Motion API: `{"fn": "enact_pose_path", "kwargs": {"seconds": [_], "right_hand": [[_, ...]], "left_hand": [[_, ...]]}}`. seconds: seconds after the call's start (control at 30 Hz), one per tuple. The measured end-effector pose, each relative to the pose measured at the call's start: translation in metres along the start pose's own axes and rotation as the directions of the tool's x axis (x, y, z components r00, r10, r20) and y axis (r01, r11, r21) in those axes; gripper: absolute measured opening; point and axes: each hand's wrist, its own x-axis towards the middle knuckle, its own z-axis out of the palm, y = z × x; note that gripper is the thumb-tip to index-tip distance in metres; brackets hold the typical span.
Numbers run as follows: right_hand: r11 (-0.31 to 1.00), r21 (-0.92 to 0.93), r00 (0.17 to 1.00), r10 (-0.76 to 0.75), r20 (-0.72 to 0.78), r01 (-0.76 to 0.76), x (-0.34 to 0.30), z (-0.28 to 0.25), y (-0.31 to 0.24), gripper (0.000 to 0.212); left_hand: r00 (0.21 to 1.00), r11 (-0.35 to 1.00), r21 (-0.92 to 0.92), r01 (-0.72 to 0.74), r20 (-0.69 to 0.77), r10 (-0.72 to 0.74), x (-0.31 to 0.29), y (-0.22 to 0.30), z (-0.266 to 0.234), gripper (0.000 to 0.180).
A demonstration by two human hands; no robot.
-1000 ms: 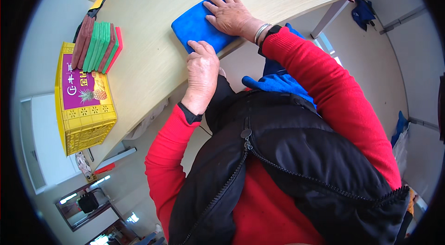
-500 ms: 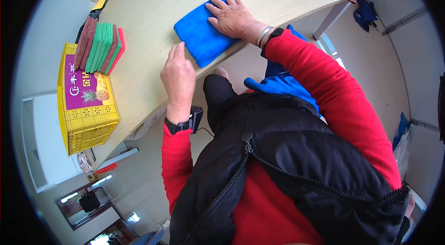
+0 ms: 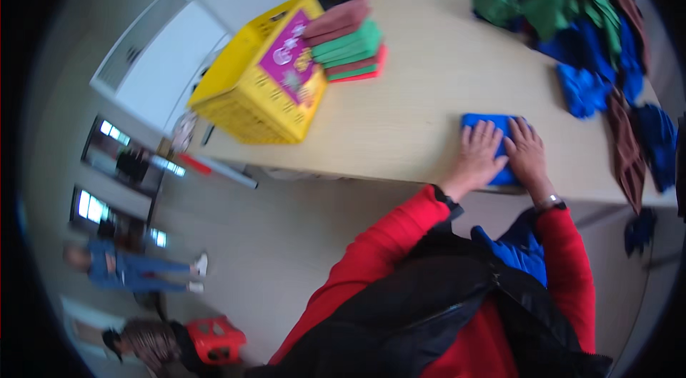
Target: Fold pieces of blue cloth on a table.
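A folded blue cloth [image 3: 506,176] lies near the front edge of the table. Both hands press flat on top of it, side by side. My left hand [image 3: 475,158] covers its left part with the fingers stretched out. On its right part rests my right hand [image 3: 527,158], fingers extended and pointing away from me. Much of the cloth is hidden beneath them. Another blue cloth [image 3: 520,246] hangs by my lap, below the table edge.
Left on the table [image 3: 418,92] stands a yellow plastic crate [image 3: 243,103]. Beside it is a stack of folded brown, green and red cloths [image 3: 350,49]. A loose pile of coloured cloths [image 3: 564,13] fills the far right. Two people and a red stool [image 3: 216,341] appear lower left.
My left hand has moved from beside the blue cloth onto it, next to the right hand. The cloth looks narrower. The view has swung, bringing the loose pile and the people into sight.
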Motion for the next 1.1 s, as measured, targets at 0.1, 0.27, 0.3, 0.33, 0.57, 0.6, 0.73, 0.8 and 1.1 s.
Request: {"fn": "enact_pose_path", "kwargs": {"seconds": [0.1,0.27,0.3,0.33,0.57,0.6,0.73,0.8,1.1], "right_hand": [[0.999,0.0,0.999,-0.044,0.03,0.044,0.001,0.001,-0.006,0.057],[0.982,-0.085,0.985,-0.171,-0.003,0.17,0.009,0.007,-0.026,0.056],[0.981,0.025,0.981,-0.192,-0.016,0.192,0.009,0.01,-0.029,0.055],[0.978,0.027,0.979,-0.204,-0.014,0.205,0.009,0.013,-0.031,0.055],[0.973,-0.096,0.977,-0.213,-0.011,0.211,0.005,0.024,0.003,0.056],[0.978,-0.112,0.984,-0.178,0.0,0.177,0.004,0.021,0.006,0.056],[0.998,-0.027,0.997,-0.051,0.055,0.052,0.012,0.016,0.009,0.058],[0.999,-0.021,0.998,-0.043,0.039,0.044,0.01,0.017,0.019,0.059],[0.972,-0.139,0.97,-0.209,-0.126,0.191,0.01,0.009,-0.018,0.055]], "left_hand": [[0.996,0.998,-0.004,0.063,-0.068,-0.063,-0.008,-0.003,0.005,0.07],[0.997,0.998,0.017,0.052,0.049,-0.053,-0.002,-0.01,-0.001,0.063],[0.992,0.998,0.029,0.047,0.119,-0.05,-0.002,-0.012,-0.001,0.063],[0.992,0.998,0.034,0.059,0.114,-0.062,-0.003,-0.012,-0.001,0.063],[0.997,0.987,0.156,0.034,0.064,-0.044,-0.002,-0.006,0.006,0.062],[0.997,0.995,0.084,0.055,0.057,-0.06,-0.005,-0.008,0.003,0.062],[0.992,0.996,-0.023,0.091,0.092,-0.089,-0.009,-0.013,-0.007,0.063],[0.992,0.998,-0.005,0.07,0.11,-0.069,0.0,-0.01,-0.004,0.062],[0.995,0.997,0.055,0.051,0.088,-0.056,0.018,-0.036,-0.008,0.058]]}}
